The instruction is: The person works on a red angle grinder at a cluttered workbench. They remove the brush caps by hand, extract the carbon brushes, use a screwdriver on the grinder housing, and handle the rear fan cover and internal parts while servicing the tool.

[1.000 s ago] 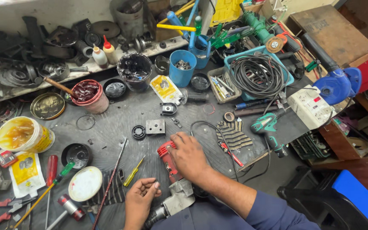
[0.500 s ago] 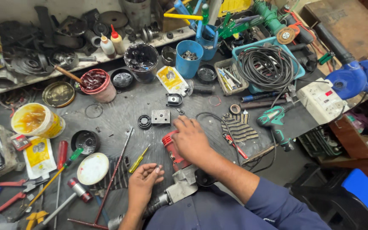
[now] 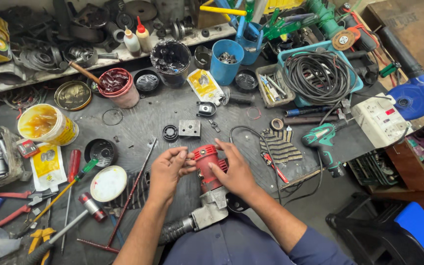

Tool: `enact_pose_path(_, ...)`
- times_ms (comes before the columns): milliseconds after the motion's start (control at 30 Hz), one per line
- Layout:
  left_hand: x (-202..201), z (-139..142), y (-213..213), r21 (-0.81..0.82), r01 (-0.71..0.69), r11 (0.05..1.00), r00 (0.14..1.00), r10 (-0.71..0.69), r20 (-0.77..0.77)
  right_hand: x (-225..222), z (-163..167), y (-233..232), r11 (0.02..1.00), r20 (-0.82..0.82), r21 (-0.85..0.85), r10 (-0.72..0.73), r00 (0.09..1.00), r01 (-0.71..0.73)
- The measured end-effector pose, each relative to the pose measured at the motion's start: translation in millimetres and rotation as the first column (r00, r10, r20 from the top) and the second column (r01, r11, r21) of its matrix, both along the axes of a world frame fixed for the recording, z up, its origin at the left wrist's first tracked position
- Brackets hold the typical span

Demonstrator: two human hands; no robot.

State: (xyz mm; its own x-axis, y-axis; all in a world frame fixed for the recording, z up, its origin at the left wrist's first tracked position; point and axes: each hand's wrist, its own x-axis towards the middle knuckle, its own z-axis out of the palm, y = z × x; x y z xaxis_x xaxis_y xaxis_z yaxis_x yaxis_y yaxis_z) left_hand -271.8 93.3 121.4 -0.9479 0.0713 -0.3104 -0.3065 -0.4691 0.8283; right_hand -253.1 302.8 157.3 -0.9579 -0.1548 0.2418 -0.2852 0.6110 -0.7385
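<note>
A red-bodied power tool (image 3: 207,169) with a grey metal gear head (image 3: 211,210) lies on the dark workbench (image 3: 143,122) right in front of me. My left hand (image 3: 169,169) touches the red housing's far end with its fingertips from the left. My right hand (image 3: 232,169) wraps the same housing from the right. The tool's black cord (image 3: 251,131) loops away behind my right hand. A small grey metal block (image 3: 189,128) and a black bearing ring (image 3: 170,132) lie just beyond the tool.
Screwdrivers (image 3: 74,169), red pliers (image 3: 11,213), a long metal rod (image 3: 133,189) and a white lid (image 3: 108,183) lie at left. A yellow grease tub (image 3: 46,125), red pot (image 3: 119,87), blue cup (image 3: 225,62) and cable tray (image 3: 317,73) stand behind. A green drill (image 3: 324,142) and power strip (image 3: 381,120) sit right.
My left hand rose from near the gear head to the red housing's far end. My right hand shifted onto the housing's right side. The view tilted, so the bench sits lower in frame.
</note>
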Motion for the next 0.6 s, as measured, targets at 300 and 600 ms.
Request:
enact_pose_path(300, -16.7, 19.0, 20.1, -0.778, -0.419, 0.468, 0.665, -0.426, -0.614, 8.9, -7.1, -1.9, 0.991, -0.080, 0.123, 0.059, 0.995, -0.049)
enact_pose_path(600, -20.3, 22.4, 15.9, -0.798, -0.465, 0.383, 0.564, -0.566, -0.601, 0.1, -9.2, 1.1, 0.999, -0.051, -0.012, 0.033, 0.998, -0.033)
